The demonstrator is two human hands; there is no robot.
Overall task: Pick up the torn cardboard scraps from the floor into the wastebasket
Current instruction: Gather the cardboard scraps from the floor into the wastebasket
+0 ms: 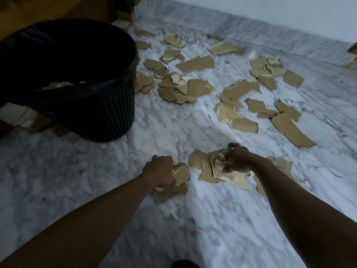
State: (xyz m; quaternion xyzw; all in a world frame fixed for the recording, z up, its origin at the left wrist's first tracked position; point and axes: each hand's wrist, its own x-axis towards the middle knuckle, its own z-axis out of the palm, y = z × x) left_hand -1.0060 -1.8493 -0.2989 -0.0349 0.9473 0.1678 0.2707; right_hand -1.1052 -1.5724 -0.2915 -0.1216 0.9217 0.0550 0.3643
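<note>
Several torn brown cardboard scraps (195, 64) lie scattered over the marble floor. My left hand (159, 171) grips a small bunch of scraps (180, 174) low over the floor. My right hand (236, 158) grips another crumpled bunch of scraps (217, 167), with more loose pieces lying under and beside it. The black mesh wastebasket (104, 111), lined with a black bag, stands at the upper left, beyond my left hand. A few scraps show inside it.
A marble skirting and a white wall (270, 12) run along the back right. Wooden furniture (58, 8) stands behind the basket, and flat cardboard (21, 117) lies under the basket's left side. Bare marble floor (96, 171) lies between my hands and the basket.
</note>
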